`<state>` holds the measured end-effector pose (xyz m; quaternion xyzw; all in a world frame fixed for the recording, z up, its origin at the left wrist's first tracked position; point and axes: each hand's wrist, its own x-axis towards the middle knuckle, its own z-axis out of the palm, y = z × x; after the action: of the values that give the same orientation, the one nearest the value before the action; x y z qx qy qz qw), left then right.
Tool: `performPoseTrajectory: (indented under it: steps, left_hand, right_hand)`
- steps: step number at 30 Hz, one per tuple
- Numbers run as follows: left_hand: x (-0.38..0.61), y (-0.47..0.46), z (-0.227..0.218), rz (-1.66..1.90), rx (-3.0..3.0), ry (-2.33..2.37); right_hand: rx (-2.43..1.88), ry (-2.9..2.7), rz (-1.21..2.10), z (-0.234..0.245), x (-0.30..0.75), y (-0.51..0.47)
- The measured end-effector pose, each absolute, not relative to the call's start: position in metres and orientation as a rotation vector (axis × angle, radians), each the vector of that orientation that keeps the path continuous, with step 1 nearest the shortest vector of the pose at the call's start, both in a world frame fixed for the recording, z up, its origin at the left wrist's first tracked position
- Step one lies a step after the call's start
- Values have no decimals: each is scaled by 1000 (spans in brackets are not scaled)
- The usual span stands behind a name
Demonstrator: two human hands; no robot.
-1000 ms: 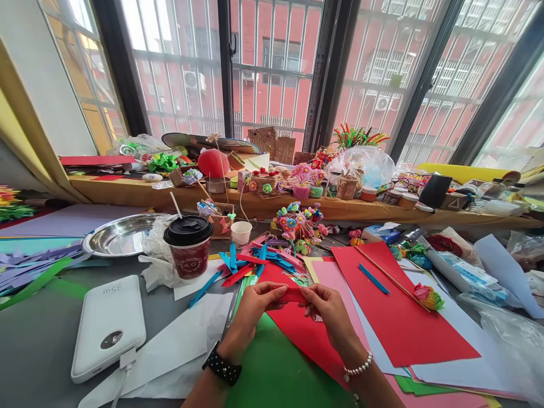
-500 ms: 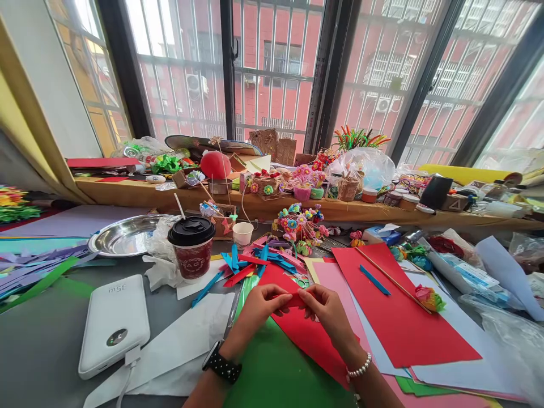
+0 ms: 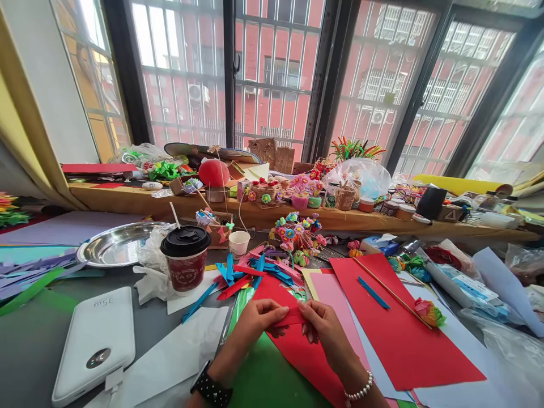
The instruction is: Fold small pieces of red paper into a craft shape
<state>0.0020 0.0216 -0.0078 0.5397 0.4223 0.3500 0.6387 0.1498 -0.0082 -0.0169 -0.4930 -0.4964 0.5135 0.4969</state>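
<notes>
Between both hands is a small red paper strip (image 3: pixel 291 318), pinched at its two ends. My left hand (image 3: pixel 259 324) grips its left end with thumb and fingers, a black dotted watch strap on the wrist. My right hand (image 3: pixel 323 324) holds the other end, a beaded bracelet on that wrist. Beneath the hands lies a red paper sheet (image 3: pixel 306 360) over a green surface (image 3: pixel 267 374). Just beyond the hands is a pile of folded blue paper strips (image 3: pixel 232 271) mixed with red ones. Scissors (image 3: pixel 300 293) show partly behind the right hand.
At left stand a lidded cup (image 3: pixel 186 266), a white power bank (image 3: pixel 96 340) and a metal tray (image 3: pixel 91 252). Paper flowers (image 3: pixel 297 229) stand behind the strips. On the right, a large red sheet (image 3: pixel 408 340) carries a stick with a paper flower (image 3: pixel 429 311).
Both hands sit slightly lower in view, and more of the red strip shows between them. The camera view has shifted a little, moving the surroundings down at the front.
</notes>
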Motion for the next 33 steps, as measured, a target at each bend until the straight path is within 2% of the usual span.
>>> performPoseTrajectory:
  steps: [18, 33]
  left_hand:
    - [-1, 26, -14, 786, 1450, 927]
    - [4, 23, -15, 884, 1431, 922]
  right_hand:
    - [-1282, -1596, 828, -20, 151, -9]
    - [-1262, -1599, 858, -18, 150, -10]
